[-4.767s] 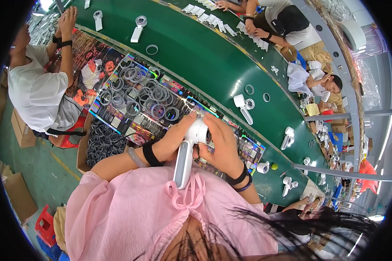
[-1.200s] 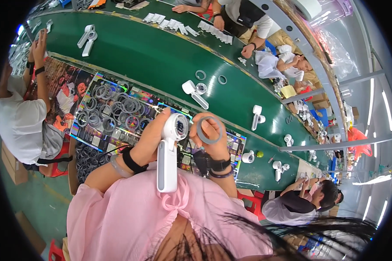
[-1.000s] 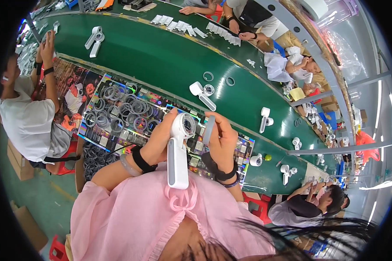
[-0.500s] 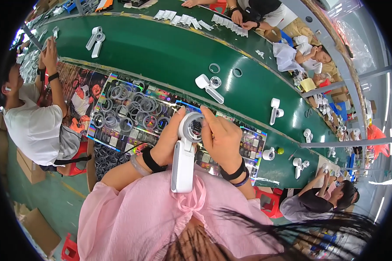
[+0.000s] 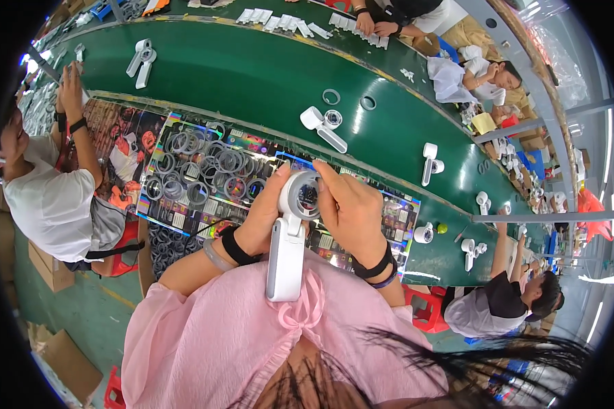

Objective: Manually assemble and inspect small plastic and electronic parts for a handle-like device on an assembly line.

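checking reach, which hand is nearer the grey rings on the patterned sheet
Left. The left hand is just right of the grey rings; the right hand is farther right, across the white device.

Left hand (image 5: 258, 217): closed on upper left of white handheld device (image 5: 286, 262), thumb upward, other fingers partly hidden | left forearm (image 5: 194, 268): slants in from device's lower left | right hand (image 5: 356, 213): fingers bent against device's upper right, grip unclear | right forearm (image 5: 391, 293): rises from device's lower right
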Demonstrator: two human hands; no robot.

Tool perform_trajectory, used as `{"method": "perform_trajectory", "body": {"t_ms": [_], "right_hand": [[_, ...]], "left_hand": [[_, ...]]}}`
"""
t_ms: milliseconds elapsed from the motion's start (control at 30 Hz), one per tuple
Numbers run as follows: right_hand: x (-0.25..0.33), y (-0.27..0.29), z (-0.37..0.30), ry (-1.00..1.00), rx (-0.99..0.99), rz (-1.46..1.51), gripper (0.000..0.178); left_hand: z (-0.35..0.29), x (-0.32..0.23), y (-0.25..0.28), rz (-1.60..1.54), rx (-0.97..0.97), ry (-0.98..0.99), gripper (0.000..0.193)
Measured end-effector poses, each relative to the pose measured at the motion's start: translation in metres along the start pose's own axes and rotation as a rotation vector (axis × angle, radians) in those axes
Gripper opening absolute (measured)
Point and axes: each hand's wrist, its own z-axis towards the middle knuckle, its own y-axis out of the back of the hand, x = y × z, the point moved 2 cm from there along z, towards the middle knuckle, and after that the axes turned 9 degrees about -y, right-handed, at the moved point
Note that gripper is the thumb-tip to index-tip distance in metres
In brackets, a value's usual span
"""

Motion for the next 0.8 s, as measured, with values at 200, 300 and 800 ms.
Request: {"method": "perform_trajectory", "body": {"t_ms": [200, 300, 800], "right_hand": [[0.002, 0.006, 0.004, -0.012, 0.105, -0.063, 0.033], [0.006, 0.011, 0.005, -0.028, 0.142, -0.098, 0.033], [-0.015, -0.02, -0.01, -0.227, 0.32, 0.718, 0.031]], "left_hand": [[0.004, -0.003, 0.001, 0.089, 0.127, -0.14, 0.058], [0.002, 0.009, 0.013, 0.045, 0.207, -0.225, 0.067], [-0.003, -0.005, 0.007, 0.128, 0.269, -0.178, 0.073]]}}
